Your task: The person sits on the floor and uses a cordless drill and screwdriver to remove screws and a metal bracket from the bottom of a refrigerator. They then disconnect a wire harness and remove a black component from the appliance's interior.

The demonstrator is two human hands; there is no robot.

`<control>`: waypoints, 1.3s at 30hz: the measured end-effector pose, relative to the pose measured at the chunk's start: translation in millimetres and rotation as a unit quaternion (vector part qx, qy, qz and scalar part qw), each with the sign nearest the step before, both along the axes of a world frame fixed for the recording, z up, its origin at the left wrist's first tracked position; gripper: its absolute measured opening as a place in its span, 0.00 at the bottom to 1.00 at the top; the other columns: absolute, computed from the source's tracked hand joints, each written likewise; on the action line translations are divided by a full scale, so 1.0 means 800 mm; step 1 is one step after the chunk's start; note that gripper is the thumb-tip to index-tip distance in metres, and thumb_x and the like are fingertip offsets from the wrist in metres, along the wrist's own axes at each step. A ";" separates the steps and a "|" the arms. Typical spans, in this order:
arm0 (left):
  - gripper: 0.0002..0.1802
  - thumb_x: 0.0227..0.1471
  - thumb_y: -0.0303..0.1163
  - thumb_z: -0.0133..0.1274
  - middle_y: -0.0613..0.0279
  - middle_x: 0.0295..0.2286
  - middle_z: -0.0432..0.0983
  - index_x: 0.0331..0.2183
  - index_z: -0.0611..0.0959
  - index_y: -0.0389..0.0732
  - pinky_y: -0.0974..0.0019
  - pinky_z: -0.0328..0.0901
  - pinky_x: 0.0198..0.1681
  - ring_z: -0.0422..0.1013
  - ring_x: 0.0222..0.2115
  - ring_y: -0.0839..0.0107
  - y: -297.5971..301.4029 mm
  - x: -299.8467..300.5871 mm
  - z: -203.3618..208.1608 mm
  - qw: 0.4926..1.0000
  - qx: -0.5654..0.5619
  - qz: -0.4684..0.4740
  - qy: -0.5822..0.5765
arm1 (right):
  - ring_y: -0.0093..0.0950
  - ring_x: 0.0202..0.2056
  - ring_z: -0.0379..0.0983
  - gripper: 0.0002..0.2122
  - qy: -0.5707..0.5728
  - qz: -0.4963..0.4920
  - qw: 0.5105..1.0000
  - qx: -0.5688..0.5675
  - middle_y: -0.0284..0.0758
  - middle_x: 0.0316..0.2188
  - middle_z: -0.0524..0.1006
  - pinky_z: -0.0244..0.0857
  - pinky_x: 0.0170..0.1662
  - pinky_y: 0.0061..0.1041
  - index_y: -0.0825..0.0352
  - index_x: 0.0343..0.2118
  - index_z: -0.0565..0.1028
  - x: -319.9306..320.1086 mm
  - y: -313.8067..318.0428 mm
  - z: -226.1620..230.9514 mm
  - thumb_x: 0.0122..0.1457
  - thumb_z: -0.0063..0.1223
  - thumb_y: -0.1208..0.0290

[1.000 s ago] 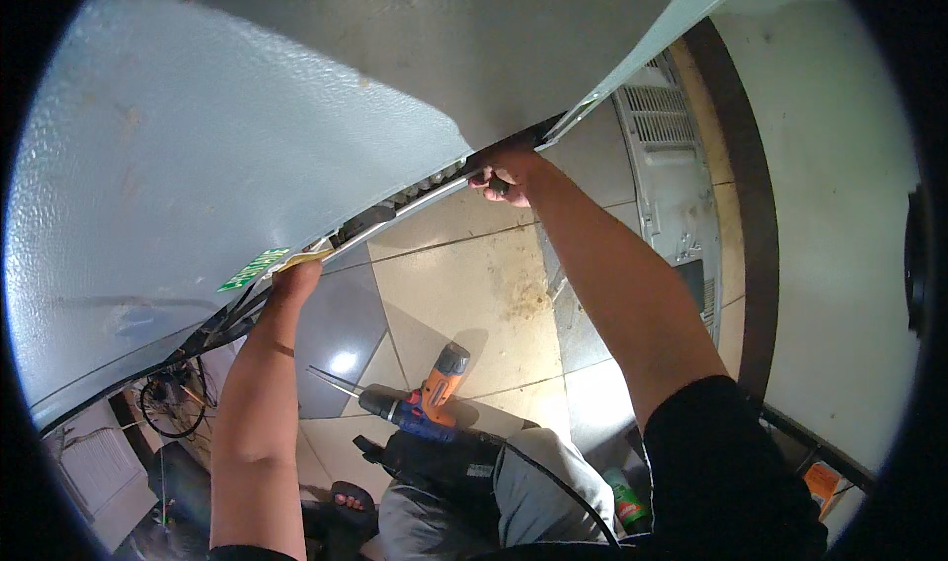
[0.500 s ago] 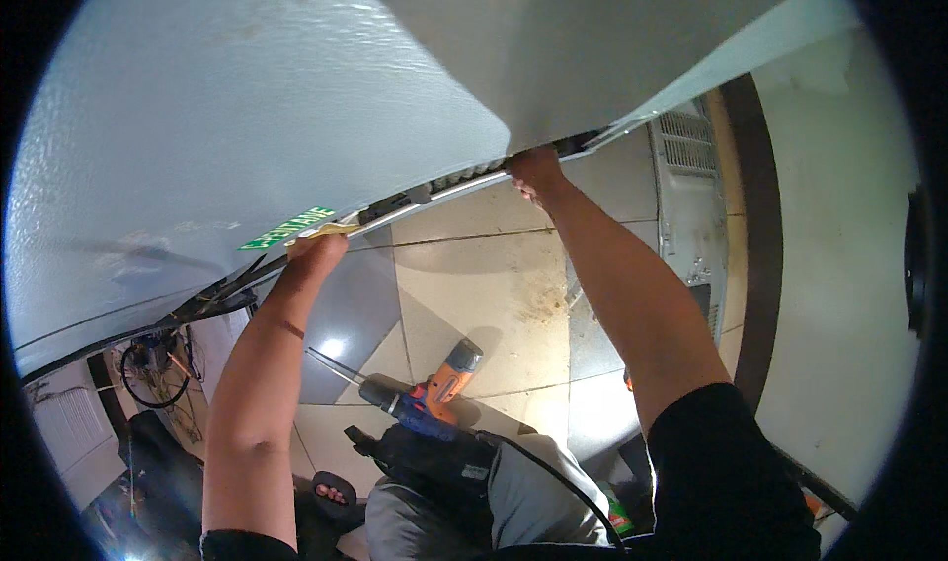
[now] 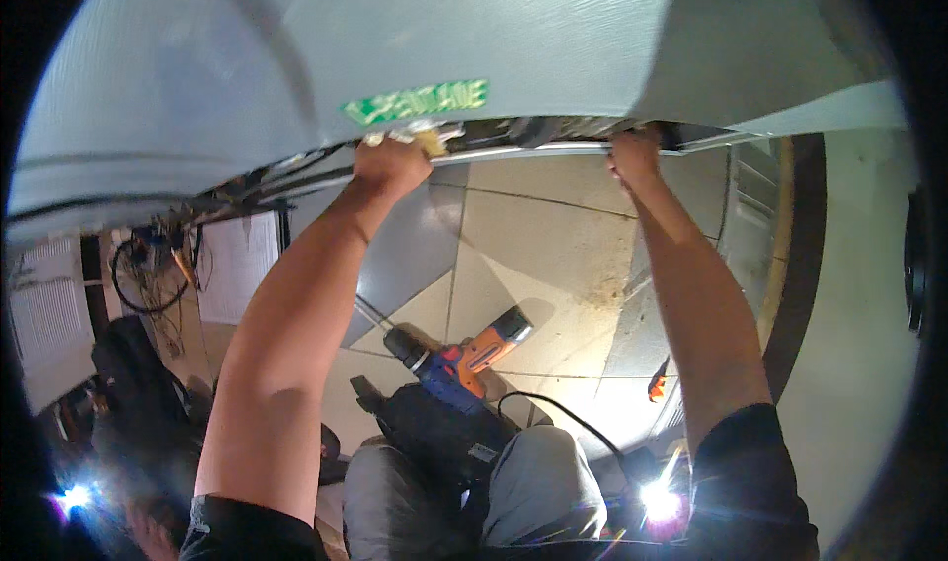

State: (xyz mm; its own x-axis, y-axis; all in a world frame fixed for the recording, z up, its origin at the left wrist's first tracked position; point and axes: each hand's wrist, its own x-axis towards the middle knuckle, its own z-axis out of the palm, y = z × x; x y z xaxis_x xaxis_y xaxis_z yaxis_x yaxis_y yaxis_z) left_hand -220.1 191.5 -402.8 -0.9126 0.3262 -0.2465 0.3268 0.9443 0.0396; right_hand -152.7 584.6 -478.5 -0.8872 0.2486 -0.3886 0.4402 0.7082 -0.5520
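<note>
A large grey-blue appliance panel with a green label spans the top of the view. Along its lower edge is a dark opening, bordered by a metal rail. My left hand is closed over the rail below the label, its fingertips partly hidden. A crumpled yellowish piece, possibly cloth, lies against its fingers. Farther right, my right hand is closed around the rail near its right end, fingers curled into the opening. Dark parts show inside the opening between both hands.
A blue and orange cordless drill lies on the tiled floor before my knees. Cables and white panels are at left. A pale wall rises at right. A black cord crosses near my knee.
The panel's edge, slanted before, now runs nearly level in the view. Both hands appear farther right in the picture, still at the edge. More of the opening shows between them.
</note>
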 end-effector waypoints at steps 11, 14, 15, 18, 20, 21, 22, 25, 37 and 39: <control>0.19 0.55 0.45 0.56 0.47 0.39 0.82 0.36 0.87 0.38 0.51 0.73 0.48 0.79 0.43 0.51 -0.012 0.000 0.001 0.984 0.157 -0.056 0.059 | 0.20 0.16 0.62 0.08 0.120 -0.202 0.949 -0.208 0.30 0.33 0.78 0.52 0.17 0.22 0.64 0.42 0.75 0.039 -0.054 0.087 0.60 0.56 0.74; 0.19 0.53 0.45 0.59 0.45 0.35 0.82 0.34 0.87 0.38 0.50 0.72 0.45 0.79 0.40 0.48 -0.011 -0.003 0.008 0.974 0.213 -0.040 0.062 | 0.19 0.18 0.62 0.13 0.094 -0.151 0.917 -0.358 0.30 0.40 0.78 0.54 0.20 0.21 0.64 0.47 0.74 0.043 -0.029 0.091 0.58 0.57 0.74; 0.19 0.52 0.46 0.60 0.43 0.32 0.82 0.33 0.87 0.37 0.49 0.72 0.43 0.79 0.37 0.47 -0.012 -0.002 0.011 0.975 0.217 -0.040 0.037 | 0.18 0.19 0.62 0.16 0.085 -0.142 0.900 -0.404 0.30 0.42 0.78 0.55 0.21 0.21 0.64 0.49 0.73 0.044 -0.018 0.092 0.57 0.57 0.73; 0.15 0.48 0.34 0.59 0.41 0.40 0.81 0.37 0.88 0.37 0.52 0.73 0.46 0.79 0.43 0.48 -0.007 -0.016 0.023 0.977 0.211 0.024 -0.021 | 0.17 0.21 0.61 0.23 0.038 -0.065 0.876 -0.476 0.32 0.45 0.77 0.56 0.24 0.20 0.64 0.56 0.70 0.040 0.008 0.098 0.55 0.55 0.75; 0.17 0.45 0.30 0.59 0.41 0.42 0.81 0.39 0.88 0.36 0.52 0.74 0.47 0.79 0.45 0.49 -0.012 -0.008 0.018 0.972 0.234 0.035 -0.018 | 0.17 0.22 0.60 0.20 0.011 -0.001 0.827 -0.562 0.35 0.48 0.76 0.56 0.25 0.19 0.64 0.54 0.71 0.040 0.012 0.099 0.56 0.51 0.77; 0.17 0.44 0.30 0.60 0.41 0.42 0.81 0.39 0.88 0.35 0.52 0.74 0.47 0.78 0.45 0.49 -0.016 -0.004 0.016 0.964 0.262 0.031 0.028 | 0.17 0.21 0.60 0.20 0.031 -0.048 0.833 -0.551 0.35 0.48 0.76 0.55 0.25 0.19 0.65 0.54 0.71 0.040 0.009 0.100 0.57 0.50 0.77; 0.18 0.43 0.30 0.60 0.41 0.42 0.81 0.39 0.88 0.35 0.52 0.74 0.47 0.78 0.46 0.49 -0.018 -0.002 0.017 0.962 0.267 0.047 0.009 | 0.17 0.21 0.60 0.19 0.038 -0.060 0.832 -0.550 0.35 0.47 0.76 0.55 0.24 0.19 0.65 0.54 0.71 0.041 0.003 0.101 0.58 0.50 0.77; 0.18 0.43 0.30 0.59 0.41 0.43 0.81 0.39 0.87 0.34 0.52 0.74 0.48 0.78 0.46 0.49 -0.019 -0.001 0.027 0.959 0.270 0.073 -0.043 | 0.18 0.19 0.60 0.17 0.058 -0.097 0.903 -0.414 0.33 0.42 0.76 0.54 0.21 0.21 0.66 0.53 0.71 0.047 -0.025 0.112 0.59 0.48 0.77; 0.25 0.48 0.46 0.62 0.41 0.42 0.81 0.41 0.86 0.34 0.55 0.71 0.49 0.77 0.45 0.49 -0.004 -0.004 0.025 0.984 0.167 0.056 -0.030 | 0.17 0.17 0.60 0.14 0.005 -0.177 0.918 -0.356 0.35 0.39 0.82 0.53 0.22 0.21 0.66 0.48 0.76 0.034 -0.037 0.145 0.58 0.53 0.75; 0.27 0.48 0.47 0.61 0.43 0.43 0.81 0.43 0.85 0.35 0.55 0.71 0.50 0.77 0.46 0.50 -0.002 -0.003 0.024 0.983 0.183 0.031 -0.008 | 0.15 0.16 0.59 0.17 0.012 -0.155 0.887 -0.434 0.31 0.36 0.82 0.55 0.22 0.19 0.66 0.48 0.75 0.041 -0.028 0.135 0.54 0.58 0.74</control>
